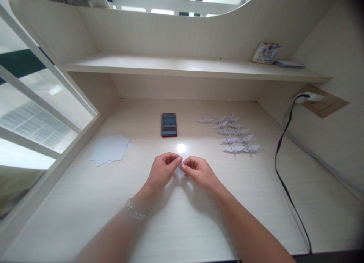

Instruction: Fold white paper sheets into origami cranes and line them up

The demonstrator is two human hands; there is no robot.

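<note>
Near the middle of the desk, my left hand (165, 169) and my right hand (200, 171) meet at a small piece of folded white paper (179, 172). The thumb and forefinger of each hand pinch it, and the fingers cover much of it, so its full shape is hidden. To the right stand several folded paper cranes (234, 132) in uneven rows. A loose stack of white paper sheets (110, 148) lies to the left. Beyond my hands is a dark phone-like object (168, 125) with a blurred face.
The pale desk (187, 225) has a raised shelf (170, 63) along the back, holding a colourful packet (266, 52) and a flat bluish item (289, 64). On the right, a black cable (280, 172) runs from a wall socket (322, 101) down to the front edge. Barred railing (36, 88) borders the left.
</note>
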